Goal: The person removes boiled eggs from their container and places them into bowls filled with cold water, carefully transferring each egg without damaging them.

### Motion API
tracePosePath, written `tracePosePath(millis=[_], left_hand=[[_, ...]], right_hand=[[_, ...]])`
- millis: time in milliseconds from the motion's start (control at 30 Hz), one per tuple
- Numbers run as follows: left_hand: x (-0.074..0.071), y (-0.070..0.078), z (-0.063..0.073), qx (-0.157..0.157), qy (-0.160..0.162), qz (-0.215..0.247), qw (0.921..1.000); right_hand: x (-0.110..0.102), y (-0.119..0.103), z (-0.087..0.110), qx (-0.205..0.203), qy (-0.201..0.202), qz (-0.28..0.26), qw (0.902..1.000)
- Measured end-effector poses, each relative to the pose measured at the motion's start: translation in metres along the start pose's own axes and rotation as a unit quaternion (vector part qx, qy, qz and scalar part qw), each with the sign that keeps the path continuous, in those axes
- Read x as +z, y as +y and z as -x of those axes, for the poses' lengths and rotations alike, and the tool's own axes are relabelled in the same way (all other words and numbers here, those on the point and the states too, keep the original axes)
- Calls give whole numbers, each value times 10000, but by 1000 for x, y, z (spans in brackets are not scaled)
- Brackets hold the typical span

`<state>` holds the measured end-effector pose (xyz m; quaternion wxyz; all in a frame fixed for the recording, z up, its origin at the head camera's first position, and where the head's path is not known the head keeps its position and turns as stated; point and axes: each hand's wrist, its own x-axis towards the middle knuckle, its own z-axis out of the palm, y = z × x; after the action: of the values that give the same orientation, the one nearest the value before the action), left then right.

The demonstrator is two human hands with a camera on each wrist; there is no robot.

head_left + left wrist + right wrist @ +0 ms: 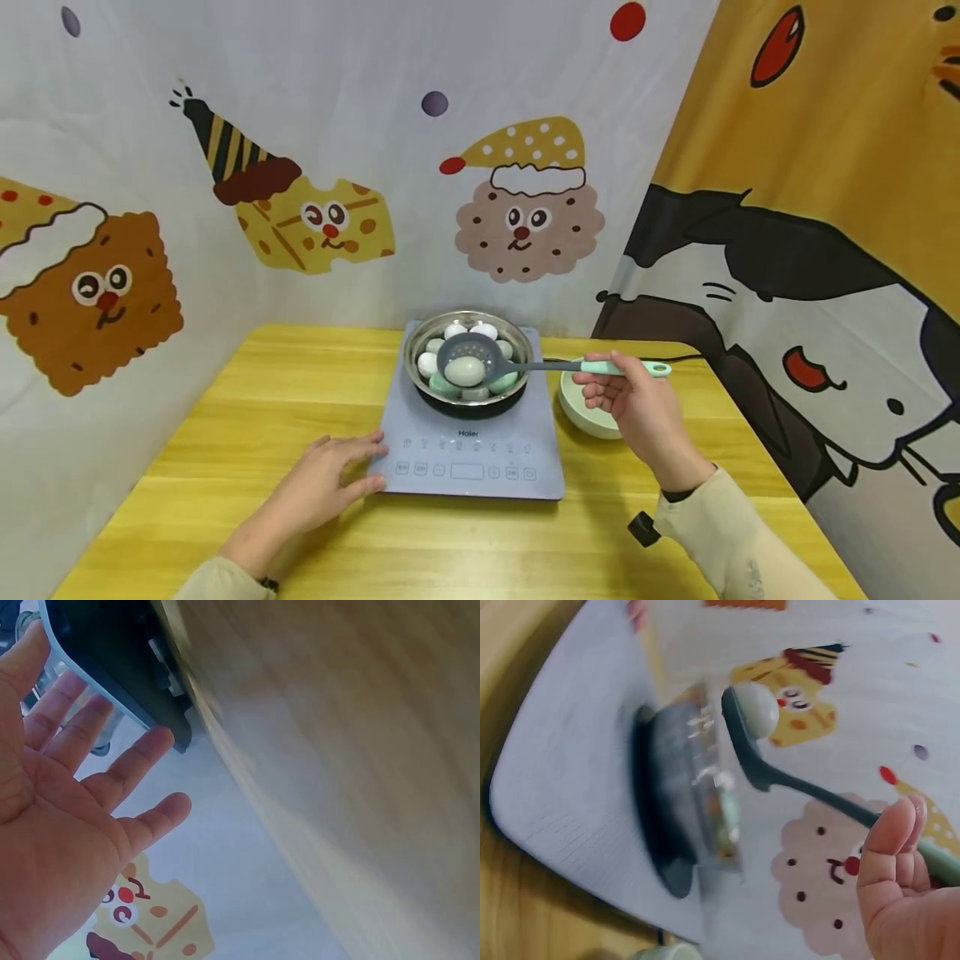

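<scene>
My right hand (637, 404) grips the pale green handle of a grey slotted spoon (551, 366). One pale greenish egg (465, 372) lies in its bowl; the right wrist view has spoon and egg raised above the rim of a steel pot (686, 780). Inside the pot (468, 402), white and green eggs (444, 385) crowd together around the spoon. The pot stands on a lilac-grey induction cooker (468, 454). At the cooker's left front edge, the fingertips of my left hand (322, 479) touch it, fingers spread and fairly straight.
Just right of the cooker, partly behind my right hand, sits a pale green bowl (585, 412). A black cord (682, 358) runs along the back of the wooden table (300, 375). A small black object (643, 529) hangs by my right sleeve. Cartoon-printed cloth (360, 75) encloses the table.
</scene>
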<state>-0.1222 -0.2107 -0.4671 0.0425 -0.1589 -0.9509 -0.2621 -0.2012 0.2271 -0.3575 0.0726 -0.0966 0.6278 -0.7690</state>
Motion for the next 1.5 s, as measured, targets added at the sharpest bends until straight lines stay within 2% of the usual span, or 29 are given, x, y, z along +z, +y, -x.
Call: tracePosePath(millis=[133,233,333,533,700,800,933,1300,1500], left_hand=[[4,0,-1,42,26,64,10000],[5,0,-1,93,89,44,9999],[4,0,0,95,153,9,9998],[2,0,2,89,156,15,9998],[1,1,3,70,141,9,9999],[1,1,3,71,142,-1,9999],[2,1,2,98,190,-15,9998],[6,-2,2,123,257,-95,9995],[5,-1,2,84,232,-74,9997]], right_hand=[[-14,-15,7,-192,134,-328,9992],[-32,-25,16,-443,360,-237,9981],[-54,-31,27,-573,753,-112,9954],[-95,-27,53,-451,1563,-13,9867],[-113,-14,66,-175,2138,329,9762],[-117,-6,69,-36,2297,517,9719],[-117,4,70,20,2283,844,9699],[-105,18,68,-421,2068,1836,9601],[-100,20,67,-505,2048,2461,9460]])
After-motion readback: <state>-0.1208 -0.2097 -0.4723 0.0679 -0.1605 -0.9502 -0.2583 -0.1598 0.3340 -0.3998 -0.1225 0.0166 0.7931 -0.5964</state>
